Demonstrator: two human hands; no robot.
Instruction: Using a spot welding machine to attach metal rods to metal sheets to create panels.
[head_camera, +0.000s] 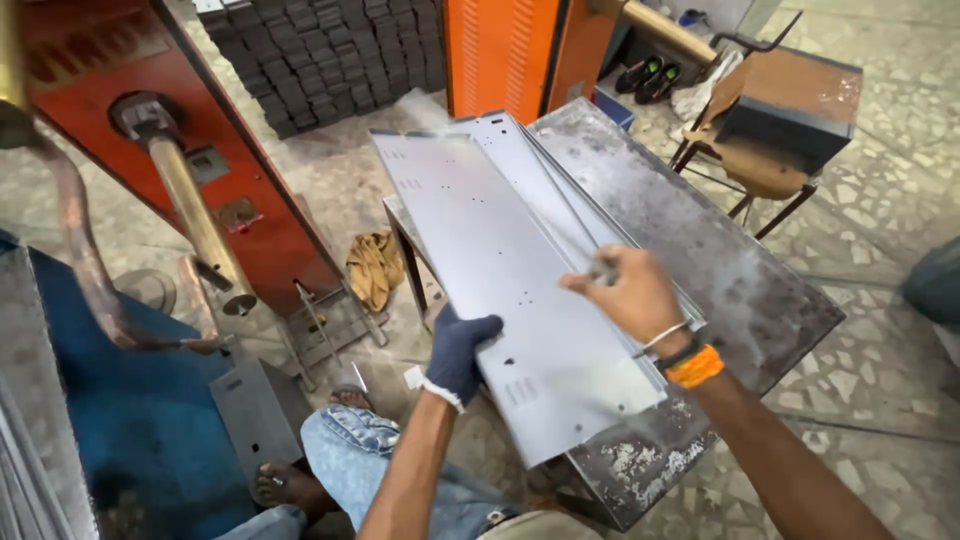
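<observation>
Left hand (458, 352), gloved, is gripping the near edge of the top sheet-metal panel (500, 270); bare right hand (632, 293) is pinching its far edge. Panel is sitting half off the stack (560, 170) on the metal table (740, 290), not yet clear.

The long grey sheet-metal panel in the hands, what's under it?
More grey sheet-metal panels stacked on a stained dark metal table. How many panels, and the table surface beneath them, is covered.
</observation>
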